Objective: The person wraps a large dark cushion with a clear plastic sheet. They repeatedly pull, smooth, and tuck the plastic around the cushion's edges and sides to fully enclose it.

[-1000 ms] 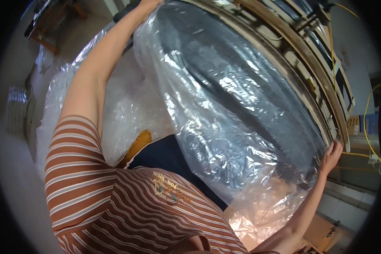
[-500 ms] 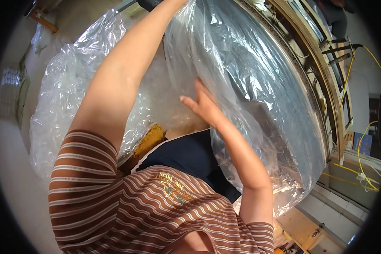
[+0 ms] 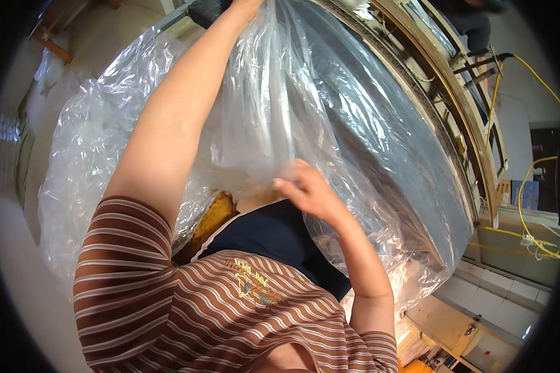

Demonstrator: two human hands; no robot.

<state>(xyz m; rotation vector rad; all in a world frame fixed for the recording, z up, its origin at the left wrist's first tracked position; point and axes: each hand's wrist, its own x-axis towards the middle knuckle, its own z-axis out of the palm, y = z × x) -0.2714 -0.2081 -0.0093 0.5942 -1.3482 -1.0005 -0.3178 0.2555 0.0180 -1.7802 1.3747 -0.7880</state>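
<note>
Clear plastic sheeting (image 3: pixel 249 118) hangs in long folds in front of me, its folds gathering at the top edge by my left hand (image 3: pixel 247 7). My left arm is stretched far forward; that hand, partly cut off by the picture's edge, is closed on the sheeting. Lower down, my right hand (image 3: pixel 311 191) is beside the sheeting's hanging edge, thumb apart from the other fingers. Its fingertips are slightly blurred, and whether they touch the plastic is unclear. More shiny film (image 3: pixel 379 149) covers a large curved-looking surface on the right.
A crumpled heap of clear plastic (image 3: pixel 74 168) spreads at the left. Close to my lap is a yellow-brown padded piece (image 3: pixel 214 214). Beyond the film runs a wooden frame (image 3: pixel 460 81), with a yellow cable (image 3: pixel 521 211) at the right. Another person (image 3: pixel 478 34) stands at the far right.
My right hand has come down and nearer to me, its fingers now blurred. The hanging folds have shifted left and spread. My left hand stays at the top, slightly further left.
</note>
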